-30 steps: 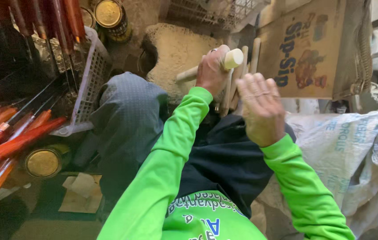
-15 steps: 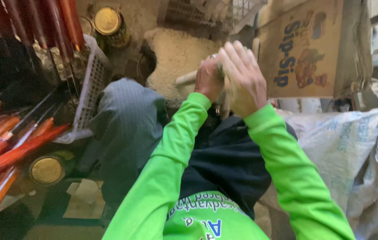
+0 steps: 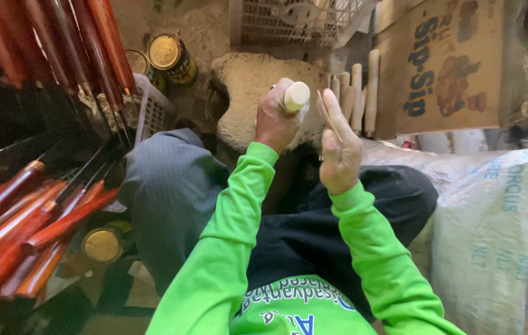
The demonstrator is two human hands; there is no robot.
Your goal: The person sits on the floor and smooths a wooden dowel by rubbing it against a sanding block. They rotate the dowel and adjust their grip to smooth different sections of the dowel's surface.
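Head view: left hand (image 3: 276,118) gripped pale wooden rod (image 3: 296,96); right hand (image 3: 338,152) open, flat against sandpaper strip (image 3: 328,115). Sanding step judged; next stroke needed firm rod contact.

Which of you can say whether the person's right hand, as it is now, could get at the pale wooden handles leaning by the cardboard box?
Probably yes: the right hand is just beside the pale handles, nothing between them.

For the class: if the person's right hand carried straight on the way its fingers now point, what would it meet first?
Probably the pale unfinished wooden sticks leaning just beyond the right hand, before the cardboard box; depth is unclear from one view.
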